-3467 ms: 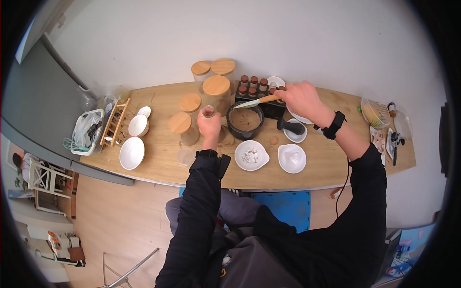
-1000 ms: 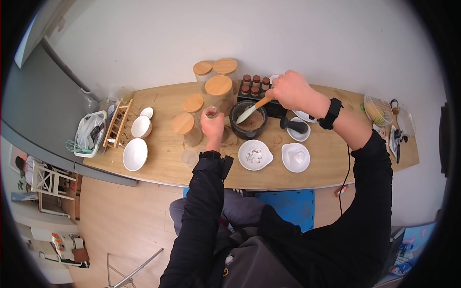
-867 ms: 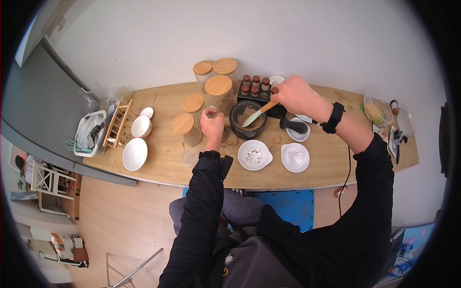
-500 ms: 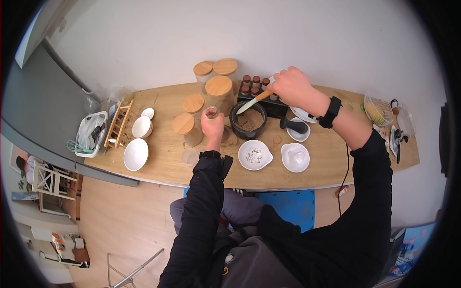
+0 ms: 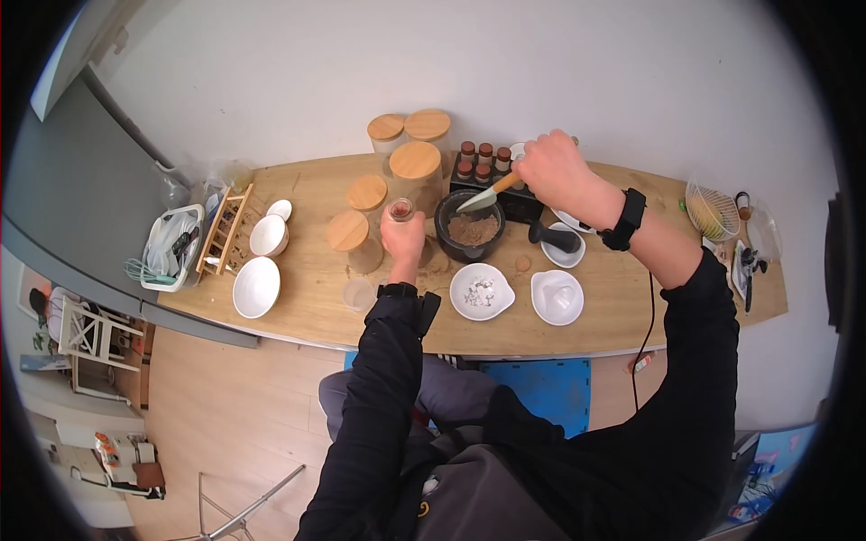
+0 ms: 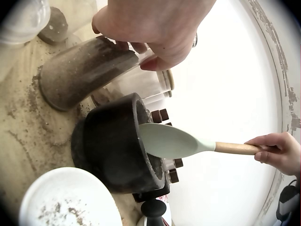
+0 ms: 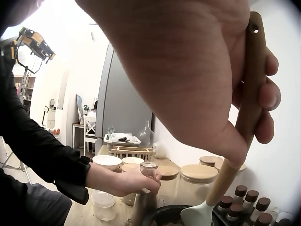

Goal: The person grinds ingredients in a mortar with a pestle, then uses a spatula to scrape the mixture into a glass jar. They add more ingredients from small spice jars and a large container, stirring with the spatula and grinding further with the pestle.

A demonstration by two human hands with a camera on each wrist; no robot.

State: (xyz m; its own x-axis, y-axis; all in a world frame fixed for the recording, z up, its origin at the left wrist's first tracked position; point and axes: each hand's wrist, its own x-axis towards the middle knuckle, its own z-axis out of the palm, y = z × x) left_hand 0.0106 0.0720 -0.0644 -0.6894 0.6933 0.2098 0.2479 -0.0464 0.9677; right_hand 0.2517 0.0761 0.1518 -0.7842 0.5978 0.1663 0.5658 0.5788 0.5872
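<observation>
My left hand (image 5: 403,242) grips the neck of a tall glass bottle (image 6: 82,75) that stands on the table, brown powder inside it. Right beside it is a black mortar (image 6: 108,146) with brown powder (image 5: 472,233) in the bottom. My right hand (image 5: 559,167), raised above the mortar's far right, holds a silicone spoon (image 6: 169,141) by its wooden handle. The spoon's pale green head dips over the mortar's back rim, and its tip is partly hidden by the wall in the left wrist view. Brown powder lies spilled around the bottle's base.
A black pestle (image 5: 555,236) rests in a small white bowl right of the mortar. In front stand a spouted white bowl (image 5: 458,290) with crumbs and another spouted bowl (image 5: 540,307). Wood-lidded jars (image 5: 416,162) and a rack of brown-capped spice bottles (image 5: 469,149) stand behind.
The spoon has gone from the powder up to the mortar's back left rim, then a little right. My right hand has dipped slightly. My left hand keeps its grip on the bottle.
</observation>
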